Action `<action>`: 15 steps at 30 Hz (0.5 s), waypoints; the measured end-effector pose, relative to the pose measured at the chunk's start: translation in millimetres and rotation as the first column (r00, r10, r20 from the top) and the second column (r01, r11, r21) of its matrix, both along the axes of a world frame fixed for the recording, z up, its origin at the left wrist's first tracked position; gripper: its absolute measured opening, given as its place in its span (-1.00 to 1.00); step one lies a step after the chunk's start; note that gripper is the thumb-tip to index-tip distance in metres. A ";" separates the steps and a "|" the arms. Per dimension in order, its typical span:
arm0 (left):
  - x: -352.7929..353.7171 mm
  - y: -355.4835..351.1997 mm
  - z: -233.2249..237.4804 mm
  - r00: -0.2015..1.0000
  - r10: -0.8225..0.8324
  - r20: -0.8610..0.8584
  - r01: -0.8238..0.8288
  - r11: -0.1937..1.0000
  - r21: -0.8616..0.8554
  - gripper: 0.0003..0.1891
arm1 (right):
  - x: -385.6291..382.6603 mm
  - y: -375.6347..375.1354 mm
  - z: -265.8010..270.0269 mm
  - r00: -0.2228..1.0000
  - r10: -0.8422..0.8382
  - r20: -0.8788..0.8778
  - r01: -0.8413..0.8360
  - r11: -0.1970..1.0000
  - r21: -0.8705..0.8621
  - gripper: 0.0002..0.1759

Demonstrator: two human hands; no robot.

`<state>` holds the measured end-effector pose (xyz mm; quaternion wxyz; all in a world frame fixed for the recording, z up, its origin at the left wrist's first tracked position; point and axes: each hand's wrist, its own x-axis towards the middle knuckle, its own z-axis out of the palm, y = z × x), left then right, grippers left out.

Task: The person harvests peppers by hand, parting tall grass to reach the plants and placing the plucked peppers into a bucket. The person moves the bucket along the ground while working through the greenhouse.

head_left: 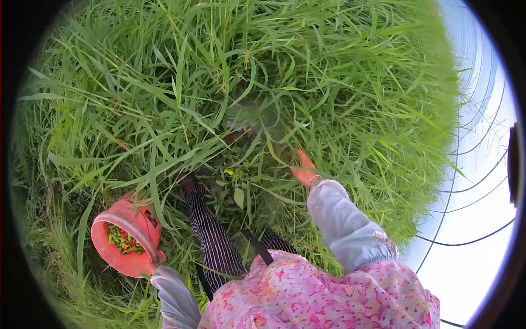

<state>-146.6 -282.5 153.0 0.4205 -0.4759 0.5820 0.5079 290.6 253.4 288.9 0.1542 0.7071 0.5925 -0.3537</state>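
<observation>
At lower left, a red-pink bucket [114, 211] tilts toward me, with small green and red chili peppers [125, 240] inside. My left hand [155, 264] is closed at the bucket's near rim, mostly hidden by the bucket's edge and my sleeve. My right hand [304, 169] reaches into tall grass at the centre right, fingers stretched out and apart from the thumb, with nothing visible in them. Left of that hand stands a low broad-leaved plant [239, 197], partly covered by grass blades. A small yellow-green piece [228, 172] shows among its leaves.
Dense tall grass [181, 82] surrounds me and hangs over the plant. My striped trouser leg [211, 236] stands between bucket and plant. A pale curved sheet with dark hoop lines [466, 219] rises along the right side.
</observation>
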 end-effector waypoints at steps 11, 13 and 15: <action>-61.6 103.1 31.9 0.998 -0.059 0.010 0.058 0.997 0.056 -0.60 | -32.5 -17.3 72.3 0.999 -0.042 -0.015 0.040 0.994 -0.101 -0.37; -71.9 114.3 47.7 0.998 -0.064 0.003 0.064 0.996 0.060 -0.61 | -21.8 -21.1 69.4 0.997 0.078 0.001 -0.078 0.997 -0.030 -0.36; -80.1 114.3 66.1 0.998 -0.063 -0.009 0.064 0.996 0.054 -0.62 | -22.6 -22.4 84.4 0.999 -0.032 -0.026 0.032 0.999 -0.002 -0.34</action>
